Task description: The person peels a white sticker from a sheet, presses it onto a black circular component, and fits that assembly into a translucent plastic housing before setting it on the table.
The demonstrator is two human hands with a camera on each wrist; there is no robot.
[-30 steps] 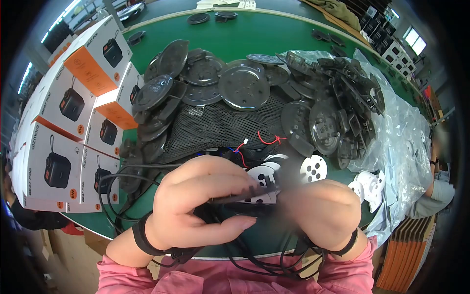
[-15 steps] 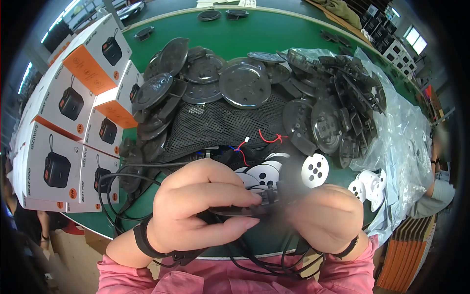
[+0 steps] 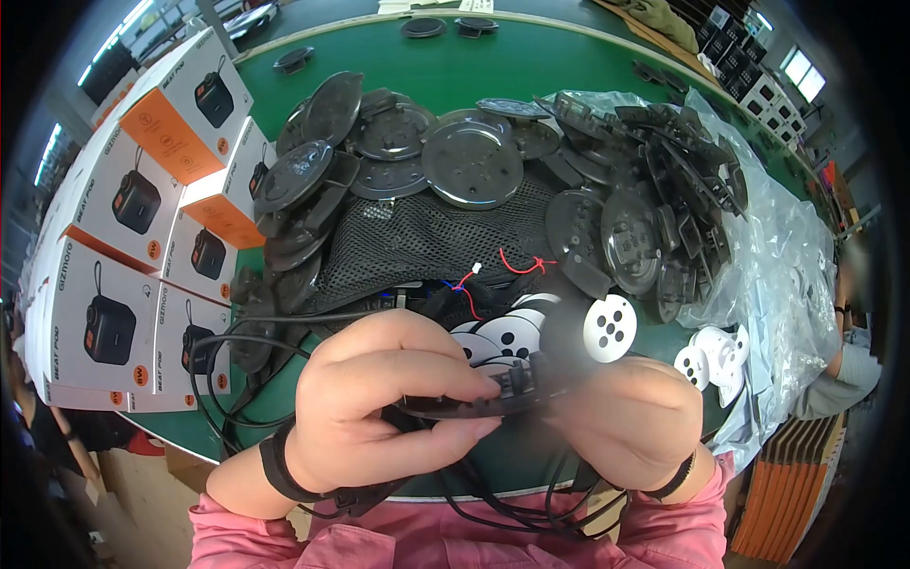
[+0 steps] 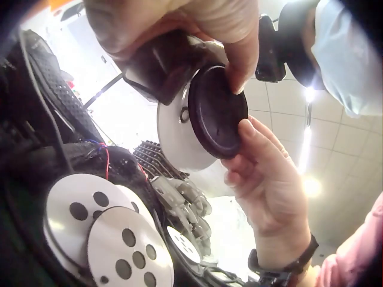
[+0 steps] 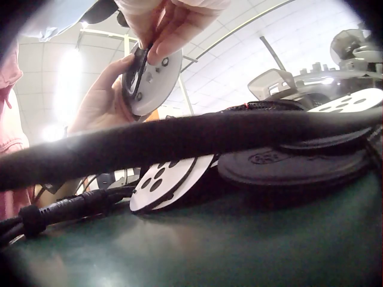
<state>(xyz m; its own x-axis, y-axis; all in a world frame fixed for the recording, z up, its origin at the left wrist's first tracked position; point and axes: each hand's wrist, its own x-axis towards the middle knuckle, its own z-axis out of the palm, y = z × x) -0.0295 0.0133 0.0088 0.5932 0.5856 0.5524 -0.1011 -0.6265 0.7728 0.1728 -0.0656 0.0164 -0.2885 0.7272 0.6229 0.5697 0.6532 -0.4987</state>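
In the head view my left hand (image 3: 389, 394) holds a dark, see-through round plastic cover (image 3: 474, 408) between thumb and fingers, nearly edge-on. My right hand (image 3: 630, 408), partly blurred, has its fingers bent at the cover's right side. Seen from the left wrist, a black disc face (image 4: 218, 113) stands in front of a paler round plate (image 4: 173, 140), and right fingertips pinch its edge. The right wrist view shows the cover's inner side (image 5: 158, 84) with small round posts, gripped from both sides. Just beyond the hands lie white round stickers with black dots (image 3: 512, 337).
Similar dark covers (image 3: 630, 242) are heaped around a black mesh bag (image 3: 417, 242) with red and blue wires. White and orange speaker boxes (image 3: 104, 313) stack up at left. A clear plastic bag (image 3: 773, 284) lies at right. Black cables (image 3: 227, 356) run near both wrists.
The cover has tipped to a flatter, more edge-on angle between the hands. My right hand has shifted slightly down; the left keeps its grip. The whole view has shifted a little.
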